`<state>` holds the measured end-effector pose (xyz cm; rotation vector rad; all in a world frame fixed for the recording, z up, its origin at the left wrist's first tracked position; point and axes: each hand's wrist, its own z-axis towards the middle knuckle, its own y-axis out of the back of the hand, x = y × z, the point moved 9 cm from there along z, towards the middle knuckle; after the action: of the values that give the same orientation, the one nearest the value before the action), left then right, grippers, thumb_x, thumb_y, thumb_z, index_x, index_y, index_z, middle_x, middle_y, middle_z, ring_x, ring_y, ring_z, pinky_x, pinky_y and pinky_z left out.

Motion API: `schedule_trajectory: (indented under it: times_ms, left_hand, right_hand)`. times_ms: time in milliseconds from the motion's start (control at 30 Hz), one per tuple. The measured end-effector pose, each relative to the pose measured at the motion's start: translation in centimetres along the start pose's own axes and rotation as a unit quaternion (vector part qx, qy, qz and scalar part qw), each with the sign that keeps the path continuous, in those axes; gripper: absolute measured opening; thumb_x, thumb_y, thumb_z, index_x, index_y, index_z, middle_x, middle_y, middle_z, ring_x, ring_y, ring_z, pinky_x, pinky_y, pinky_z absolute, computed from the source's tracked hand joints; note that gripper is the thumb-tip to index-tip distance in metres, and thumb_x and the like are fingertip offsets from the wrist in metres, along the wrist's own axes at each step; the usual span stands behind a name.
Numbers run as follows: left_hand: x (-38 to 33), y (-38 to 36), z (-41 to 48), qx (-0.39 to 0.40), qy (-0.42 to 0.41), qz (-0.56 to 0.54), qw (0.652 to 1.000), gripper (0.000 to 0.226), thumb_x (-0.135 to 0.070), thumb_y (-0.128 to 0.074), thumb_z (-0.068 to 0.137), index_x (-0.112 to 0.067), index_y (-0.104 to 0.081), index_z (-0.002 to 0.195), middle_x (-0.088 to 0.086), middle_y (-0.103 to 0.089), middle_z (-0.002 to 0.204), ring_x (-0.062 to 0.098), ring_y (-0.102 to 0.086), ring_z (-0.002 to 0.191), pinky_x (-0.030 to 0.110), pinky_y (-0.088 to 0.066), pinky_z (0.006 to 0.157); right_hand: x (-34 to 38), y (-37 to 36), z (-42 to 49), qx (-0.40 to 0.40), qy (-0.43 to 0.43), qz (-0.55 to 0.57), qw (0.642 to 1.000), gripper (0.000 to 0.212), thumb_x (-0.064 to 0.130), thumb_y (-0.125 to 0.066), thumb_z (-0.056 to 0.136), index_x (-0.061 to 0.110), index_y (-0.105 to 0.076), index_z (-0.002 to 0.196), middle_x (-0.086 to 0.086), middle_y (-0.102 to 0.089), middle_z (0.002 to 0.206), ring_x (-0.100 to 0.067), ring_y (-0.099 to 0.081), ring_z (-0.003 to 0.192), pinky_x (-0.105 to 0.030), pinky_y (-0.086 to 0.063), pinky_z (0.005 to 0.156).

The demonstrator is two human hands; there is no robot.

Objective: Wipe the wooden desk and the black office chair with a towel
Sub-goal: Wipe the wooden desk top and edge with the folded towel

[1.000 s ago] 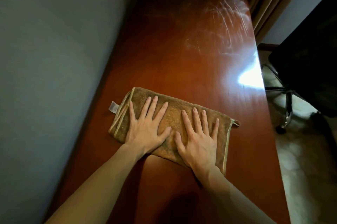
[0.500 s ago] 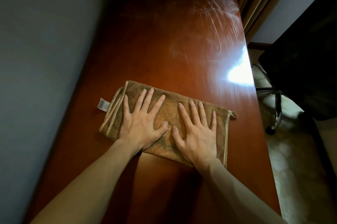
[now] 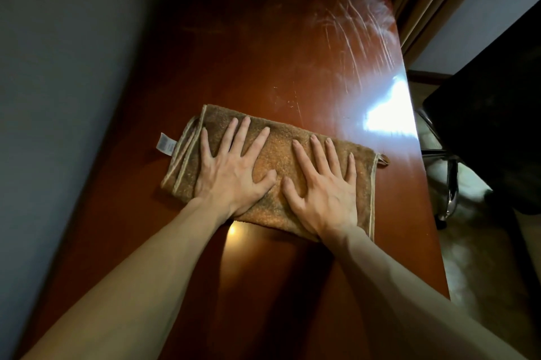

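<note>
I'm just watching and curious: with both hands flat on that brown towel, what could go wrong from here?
The left hand and right hand only press flat on the folded towel, gripping nothing, so its layers may bunch or slip. The towel's right end lies near the desk edge beside the chair; a sideways stroke might drag it off. The white streaks at the far corner could smear rather than lift.

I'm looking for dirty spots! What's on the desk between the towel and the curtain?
In the head view, just bare wooden desk with pale specks and whitish streaks.
</note>
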<state>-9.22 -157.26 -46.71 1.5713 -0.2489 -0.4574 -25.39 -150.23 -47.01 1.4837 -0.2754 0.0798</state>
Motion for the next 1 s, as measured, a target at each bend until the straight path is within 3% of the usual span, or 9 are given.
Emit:
schedule_trajectory:
  times_ms: [1000]
  left_hand:
    - [1.2,0.4,15.5,-0.011,0.033,0.007,0.999,0.085,-0.076,-0.015,0.088,-0.04,-0.003,0.164,0.004,0.003,0.174,0.021,0.005,0.16,0.068,0.005,0.122]
  right_hand:
    - [-3.6,0.0,16.3,-0.007,0.012,-0.006,1.0,0.074,0.072,-0.023,0.095,0.044,-0.018,0.164,0.004,-0.016,0.174,-0.019,-0.004,0.161,-0.057,0.002,0.128]
